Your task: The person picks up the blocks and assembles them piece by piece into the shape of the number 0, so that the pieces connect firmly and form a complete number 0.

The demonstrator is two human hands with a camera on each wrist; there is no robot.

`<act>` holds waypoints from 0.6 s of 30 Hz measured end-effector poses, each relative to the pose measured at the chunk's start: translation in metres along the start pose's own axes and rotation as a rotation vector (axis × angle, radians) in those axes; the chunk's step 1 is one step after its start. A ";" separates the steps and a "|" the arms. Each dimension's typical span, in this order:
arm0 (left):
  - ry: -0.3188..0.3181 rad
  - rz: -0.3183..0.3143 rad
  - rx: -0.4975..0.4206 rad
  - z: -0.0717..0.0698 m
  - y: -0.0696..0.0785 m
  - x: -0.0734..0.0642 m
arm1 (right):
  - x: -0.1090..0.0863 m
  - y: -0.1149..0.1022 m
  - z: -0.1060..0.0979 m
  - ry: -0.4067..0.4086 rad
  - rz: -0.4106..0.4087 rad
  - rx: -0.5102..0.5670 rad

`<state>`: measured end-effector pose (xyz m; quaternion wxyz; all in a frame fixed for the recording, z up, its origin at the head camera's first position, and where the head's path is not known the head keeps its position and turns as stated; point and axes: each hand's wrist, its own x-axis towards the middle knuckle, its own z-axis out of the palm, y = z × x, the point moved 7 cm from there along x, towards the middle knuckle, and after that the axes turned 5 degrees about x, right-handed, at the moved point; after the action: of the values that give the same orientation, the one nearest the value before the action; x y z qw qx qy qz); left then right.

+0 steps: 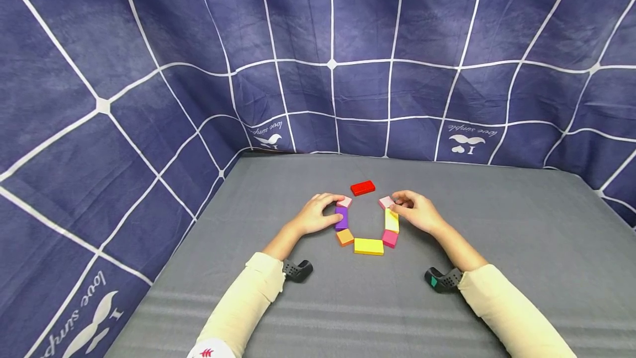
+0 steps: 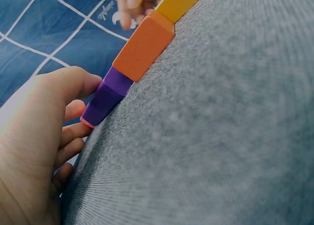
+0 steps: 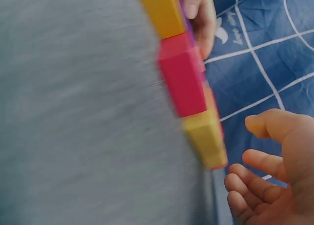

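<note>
My left hand (image 1: 314,215) lies along the left side of a U of coloured blocks. Its thumb touches the purple block (image 1: 341,219), and its index finger reaches the pale pink block (image 1: 345,201) beyond. In the left wrist view the thumb tip rests at the purple block (image 2: 105,95), next to the orange block (image 2: 143,47). On the other side, my right hand (image 1: 417,211) is beside the pale yellow block (image 1: 391,220) and a second pale pink block (image 1: 386,202). The right wrist view shows its fingers (image 3: 260,188) loosely bent, with a gap to the thumb.
A red block (image 1: 362,188) lies beyond the U's far ends. Nearer me are an orange block (image 1: 345,237), a yellow block (image 1: 369,246) and a deep pink block (image 1: 390,238). Blue gridded cloth (image 1: 308,26) hangs behind the grey table (image 1: 278,319).
</note>
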<state>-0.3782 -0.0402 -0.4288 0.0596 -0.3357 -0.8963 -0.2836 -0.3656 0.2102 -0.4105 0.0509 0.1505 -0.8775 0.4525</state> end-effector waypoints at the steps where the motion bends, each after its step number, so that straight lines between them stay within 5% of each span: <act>1: 0.002 0.000 -0.001 0.000 0.000 0.000 | 0.003 -0.003 -0.001 -0.004 0.002 0.000; 18: 0.001 -0.017 0.007 0.003 -0.004 0.000 | 0.071 -0.034 0.026 -0.115 0.001 -0.157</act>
<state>-0.3803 -0.0405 -0.4333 0.0589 -0.3276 -0.9001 -0.2812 -0.4212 0.1550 -0.3827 0.0118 0.1715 -0.9118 0.3730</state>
